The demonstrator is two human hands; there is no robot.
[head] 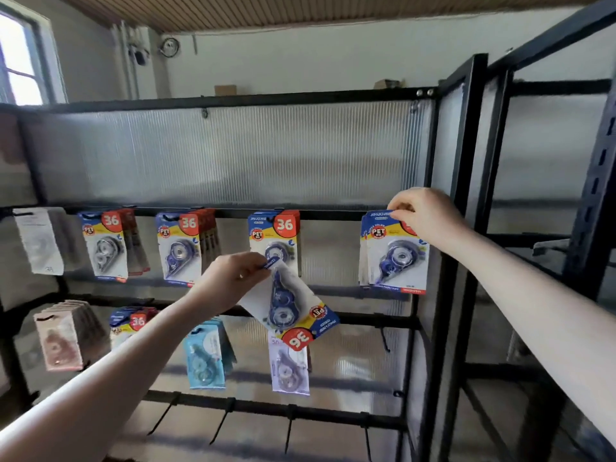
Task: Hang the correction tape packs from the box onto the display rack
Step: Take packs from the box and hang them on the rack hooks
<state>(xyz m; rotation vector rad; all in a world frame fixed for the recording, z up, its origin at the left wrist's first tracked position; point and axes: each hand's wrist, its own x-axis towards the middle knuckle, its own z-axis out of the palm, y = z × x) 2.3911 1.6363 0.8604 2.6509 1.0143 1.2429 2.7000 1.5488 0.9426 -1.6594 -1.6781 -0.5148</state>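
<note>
My right hand (425, 216) pinches the top edge of a blue correction tape pack (395, 253) at the far-right hook of the rack's upper bar (333, 215); a few more packs hang behind it. My left hand (233, 278) grips another correction tape pack (288, 306) by its bottom end, so it hangs upside down and tilted in front of the middle of the rack. Three more bunches of blue packs (275, 240) hang along the upper bar to the left. The box is not in view.
The lower bar (366, 320) carries pink (61, 338), light blue (206, 355) and purple (289, 365) packs. Bare black hooks (226, 418) stick out of the bottom bar. A second black metal shelf frame (520, 195) stands close on the right.
</note>
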